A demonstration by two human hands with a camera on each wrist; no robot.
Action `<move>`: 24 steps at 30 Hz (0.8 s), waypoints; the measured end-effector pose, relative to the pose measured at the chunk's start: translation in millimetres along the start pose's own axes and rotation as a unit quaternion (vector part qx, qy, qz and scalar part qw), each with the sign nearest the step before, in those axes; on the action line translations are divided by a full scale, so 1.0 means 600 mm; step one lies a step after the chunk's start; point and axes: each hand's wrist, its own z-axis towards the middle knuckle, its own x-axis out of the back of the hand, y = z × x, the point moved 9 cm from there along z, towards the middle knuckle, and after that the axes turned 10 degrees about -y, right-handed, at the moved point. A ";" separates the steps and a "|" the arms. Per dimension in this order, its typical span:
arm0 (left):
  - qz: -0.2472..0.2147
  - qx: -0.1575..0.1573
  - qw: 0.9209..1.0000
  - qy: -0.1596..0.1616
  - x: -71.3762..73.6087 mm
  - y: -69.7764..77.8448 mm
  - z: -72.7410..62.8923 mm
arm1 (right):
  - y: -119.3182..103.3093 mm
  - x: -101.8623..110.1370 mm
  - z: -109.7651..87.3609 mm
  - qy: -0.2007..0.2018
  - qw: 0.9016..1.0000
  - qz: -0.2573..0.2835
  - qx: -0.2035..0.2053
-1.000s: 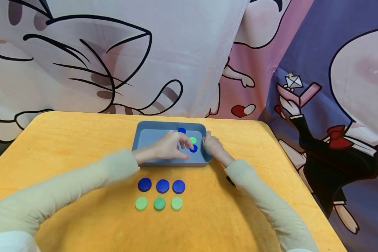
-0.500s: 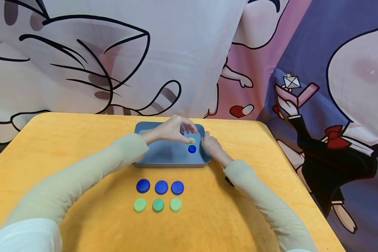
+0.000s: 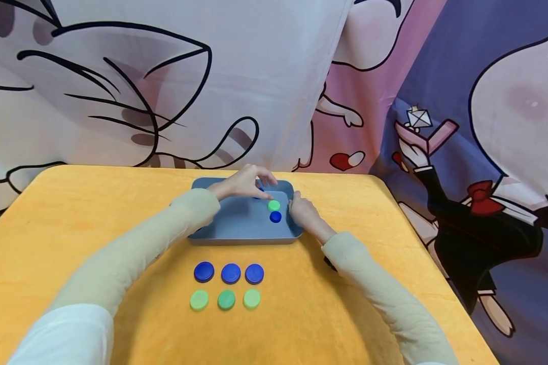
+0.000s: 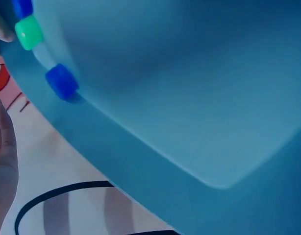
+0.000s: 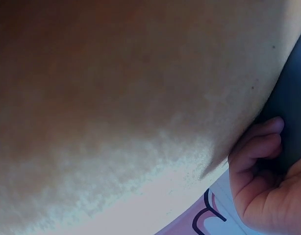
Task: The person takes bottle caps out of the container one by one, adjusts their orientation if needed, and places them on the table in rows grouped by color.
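A blue-grey tray (image 3: 233, 218) lies near the table's far edge. My left hand (image 3: 244, 182) reaches over its back, thumb and fingers spread apart with nothing between them. Partly hidden below that hand is a blue disc (image 3: 258, 192), seen in the left wrist view as the blue disc (image 4: 62, 82) close to the tray's wall. A light green disc (image 3: 273, 205) lies just before the thumb, and another blue disc (image 3: 275, 217) is nearer the front. My right hand (image 3: 306, 213) grips the tray's right rim, its fingertips mostly hidden.
In front of the tray, three blue discs (image 3: 230, 274) form a row on the yellow table (image 3: 96, 213). Nearer me runs a row of three green discs (image 3: 226, 300), the middle one darker. Behind the table hangs a cartoon-printed cloth (image 3: 274, 76).
My left hand has moved up and back over the tray, from near the front blue disc to the far one. My right hand keeps its grip on the rim. The view has shifted slightly.
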 end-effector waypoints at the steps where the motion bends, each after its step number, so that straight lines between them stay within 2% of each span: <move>1: 0.001 0.004 1.000 -0.002 -0.001 -0.004 -0.001 | 0.000 0.000 0.000 -0.001 1.000 0.001 -0.001; 8: 0.039 0.030 0.999 -0.018 -0.010 -0.031 -0.008 | -0.003 0.003 -0.001 0.007 1.000 -0.006 0.003; 13: 0.048 0.034 0.998 -0.013 -0.013 -0.041 -0.007 | -0.002 0.005 -0.001 0.013 1.000 -0.004 0.002; 17: 0.070 0.053 0.996 -0.013 -0.019 -0.053 -0.003 | -0.001 0.003 0.000 0.016 1.000 -0.010 0.003; 20: 0.072 0.079 0.994 -0.031 -0.027 -0.066 -0.002 | -0.001 0.001 0.001 0.016 1.000 -0.013 0.004; 24: 0.061 0.098 0.992 -0.053 -0.036 -0.076 -0.006 | -0.002 0.001 0.000 0.017 1.000 -0.007 0.002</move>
